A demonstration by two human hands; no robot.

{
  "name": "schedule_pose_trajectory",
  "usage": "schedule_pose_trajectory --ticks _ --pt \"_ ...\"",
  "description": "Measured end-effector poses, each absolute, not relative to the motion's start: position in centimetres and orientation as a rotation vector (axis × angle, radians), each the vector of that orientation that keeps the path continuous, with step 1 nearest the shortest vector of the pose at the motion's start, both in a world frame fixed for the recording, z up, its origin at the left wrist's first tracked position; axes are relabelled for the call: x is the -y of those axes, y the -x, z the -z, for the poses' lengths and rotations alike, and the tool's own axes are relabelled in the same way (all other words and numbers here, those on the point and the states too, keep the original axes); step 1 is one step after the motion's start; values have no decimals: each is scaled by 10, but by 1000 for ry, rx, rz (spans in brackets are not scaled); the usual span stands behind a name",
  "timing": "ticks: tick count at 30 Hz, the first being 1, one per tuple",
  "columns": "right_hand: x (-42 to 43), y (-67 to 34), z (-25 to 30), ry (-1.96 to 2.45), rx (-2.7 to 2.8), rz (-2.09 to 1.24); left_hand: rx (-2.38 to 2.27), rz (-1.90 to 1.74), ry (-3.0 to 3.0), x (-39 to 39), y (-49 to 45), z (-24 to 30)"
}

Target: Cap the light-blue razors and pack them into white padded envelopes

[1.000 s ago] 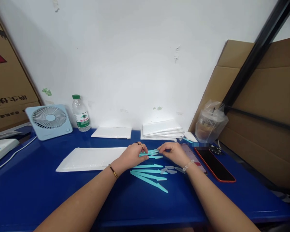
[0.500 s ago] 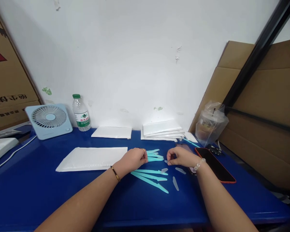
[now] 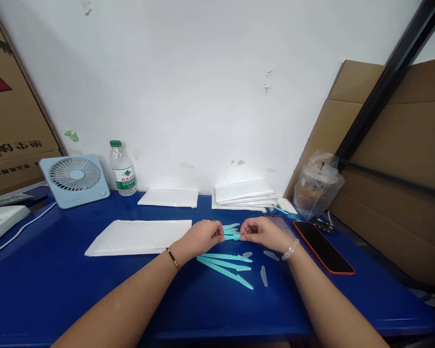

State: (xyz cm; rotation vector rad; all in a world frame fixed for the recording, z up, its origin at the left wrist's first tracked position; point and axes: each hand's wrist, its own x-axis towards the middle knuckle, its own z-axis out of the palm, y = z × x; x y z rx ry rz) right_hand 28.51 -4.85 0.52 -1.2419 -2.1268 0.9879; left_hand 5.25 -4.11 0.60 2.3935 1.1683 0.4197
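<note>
My left hand (image 3: 206, 233) is closed on several turquoise eyebrow razors (image 3: 231, 232), fanned out with their heads to the right. My right hand (image 3: 255, 231) pinches a small translucent blade cap at the head of one of them; the fingers mostly hide the cap. Below the hands, more turquoise eyebrow razors (image 3: 226, 268) lie spread on the blue table (image 3: 188, 309). One translucent cap (image 3: 247, 254) rests by the top razor of that group. Two others, a cap (image 3: 271, 255) and a cap (image 3: 264, 276), lie to the right.
A white padded mailer (image 3: 137, 237) lies left; another mailer (image 3: 168, 198) and a mailer stack (image 3: 242, 193) sit by the wall. Fan (image 3: 76, 179) and water bottle (image 3: 122, 169) stand back left. At right are a phone (image 3: 324, 249), another phone (image 3: 280, 222) and a bagged drink (image 3: 315, 186).
My right hand has moved left with the cap, closing the gap to the razors in my left hand. My left hand stays nearly in place.
</note>
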Motion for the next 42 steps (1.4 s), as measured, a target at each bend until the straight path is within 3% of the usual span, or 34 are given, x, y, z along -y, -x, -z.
schedule_pose_trajectory --ticks 6,9,13,18,24,31,42 --pt "51 -290 -10 1248 2196 -715 -1300 -500 -2533 34 -50 -3" --pt "54 -294 -10 1179 2388 -812 -1228 -547 -2569 39 -50 -5" --pt "53 -293 -4 1169 2486 -896 -1046 -350 -2554 51 -56 -5" --pt "48 -300 -5 1284 2208 -1029 -1089 -314 -2504 51 -60 2" --pt "44 -305 -9 1235 1911 -864 -1220 -486 -2300 41 -51 -3" --pt "41 -296 -8 1214 1661 -946 -1224 -606 -2101 35 -47 -6" --pt "44 -294 -8 1294 1767 -896 -1215 -630 -2067 29 -45 -1"
